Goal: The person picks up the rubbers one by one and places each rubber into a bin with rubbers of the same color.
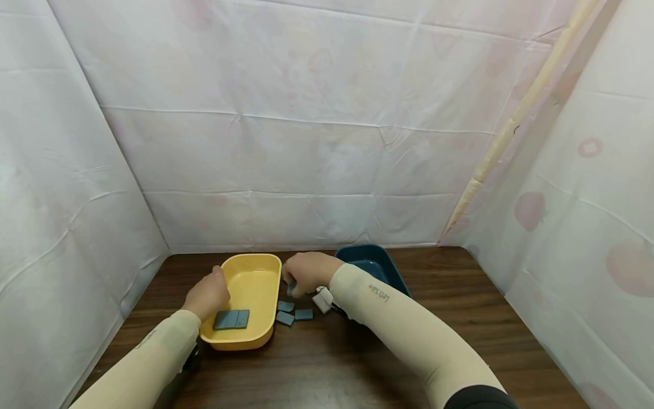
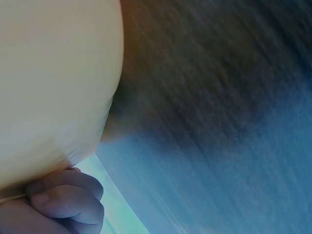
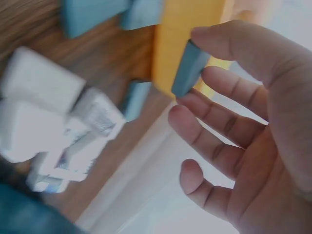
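My right hand (image 1: 309, 271) is over the table just right of the yellow tray (image 1: 258, 292). Between thumb and fingers it pinches a small blue-grey tile (image 3: 190, 68), while the ring and little fingers stay apart from it. My left hand (image 1: 208, 294) grips the tray's left rim, its fingers curled there in the left wrist view. Inside the tray, blue-grey tiles (image 1: 231, 319) lie side by side near the front. Several loose blue-grey tiles (image 1: 304, 314) lie on the table between the tray and my right forearm.
White blocks (image 1: 323, 300) lie in a small group beside my right wrist, partly hidden by it. A dark blue tray (image 1: 375, 264) stands behind the right forearm. Cloth walls (image 1: 306, 221) border the wooden table (image 1: 434, 284) at the back and sides.
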Motion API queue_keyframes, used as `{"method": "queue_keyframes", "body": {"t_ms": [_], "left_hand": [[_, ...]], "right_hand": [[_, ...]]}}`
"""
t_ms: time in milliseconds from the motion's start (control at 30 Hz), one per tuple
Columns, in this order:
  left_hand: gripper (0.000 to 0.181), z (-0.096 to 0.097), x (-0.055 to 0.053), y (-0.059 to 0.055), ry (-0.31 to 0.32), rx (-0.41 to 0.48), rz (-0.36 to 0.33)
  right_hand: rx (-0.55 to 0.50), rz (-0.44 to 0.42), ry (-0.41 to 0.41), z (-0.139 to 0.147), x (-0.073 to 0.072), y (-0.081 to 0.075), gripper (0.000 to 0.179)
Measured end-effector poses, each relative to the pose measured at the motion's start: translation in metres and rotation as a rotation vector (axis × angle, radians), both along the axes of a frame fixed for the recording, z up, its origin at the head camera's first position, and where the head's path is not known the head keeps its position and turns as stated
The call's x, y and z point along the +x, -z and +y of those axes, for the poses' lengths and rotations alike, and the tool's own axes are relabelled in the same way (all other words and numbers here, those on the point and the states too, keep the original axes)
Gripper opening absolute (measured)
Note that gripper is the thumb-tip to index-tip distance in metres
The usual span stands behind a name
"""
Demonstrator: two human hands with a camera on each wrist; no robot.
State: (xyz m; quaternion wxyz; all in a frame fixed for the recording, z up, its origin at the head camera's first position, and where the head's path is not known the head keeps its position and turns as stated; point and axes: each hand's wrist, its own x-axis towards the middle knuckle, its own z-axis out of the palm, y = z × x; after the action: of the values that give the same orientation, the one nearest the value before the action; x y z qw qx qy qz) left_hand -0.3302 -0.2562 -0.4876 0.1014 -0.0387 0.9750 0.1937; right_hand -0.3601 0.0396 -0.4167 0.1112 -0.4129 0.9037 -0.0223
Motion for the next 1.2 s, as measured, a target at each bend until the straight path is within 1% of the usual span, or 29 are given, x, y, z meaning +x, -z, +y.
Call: {"method": "queue_keyframes", "body": {"t_ms": [67, 167, 400, 500, 633, 700, 967, 1100, 1200], "left_hand": [[0.069, 0.000, 0.000, 0.000, 0.001, -0.002, 0.000], [0.069, 0.000, -0.001, 0.000, -0.001, 0.002, -0.005], [0.070, -0.001, -0.004, 0.002, -0.014, -0.003, -0.019], [0.070, -0.002, -0.005, 0.002, -0.010, 0.008, -0.019], [0.067, -0.004, -0.006, 0.005, -0.001, 0.027, -0.010], [0.067, -0.004, -0.006, 0.006, 0.002, 0.029, -0.007], [0.069, -0.003, -0.006, 0.004, -0.003, 0.032, -0.014], [0.069, -0.002, -0.005, 0.003, 0.002, 0.029, -0.011], [0.068, -0.002, -0.005, 0.002, 0.010, 0.028, -0.007]], "right_hand": [[-0.039, 0.009, -0.015, -0.006, 0.002, -0.007, 0.014], [-0.074, 0.018, -0.040, -0.017, 0.005, -0.009, 0.015], [-0.114, 0.007, -0.051, -0.048, 0.013, 0.003, 0.016], [-0.098, 0.012, -0.075, -0.059, 0.017, 0.009, 0.018], [-0.050, 0.050, -0.134, -0.072, 0.022, 0.020, 0.021], [-0.032, 0.074, -0.151, -0.077, 0.024, 0.026, 0.023], [0.052, 0.161, -0.134, -0.087, 0.030, 0.042, 0.038], [0.059, 0.178, -0.129, -0.089, 0.033, 0.045, 0.037], [0.058, 0.169, -0.115, -0.091, 0.035, 0.045, 0.036]]}}
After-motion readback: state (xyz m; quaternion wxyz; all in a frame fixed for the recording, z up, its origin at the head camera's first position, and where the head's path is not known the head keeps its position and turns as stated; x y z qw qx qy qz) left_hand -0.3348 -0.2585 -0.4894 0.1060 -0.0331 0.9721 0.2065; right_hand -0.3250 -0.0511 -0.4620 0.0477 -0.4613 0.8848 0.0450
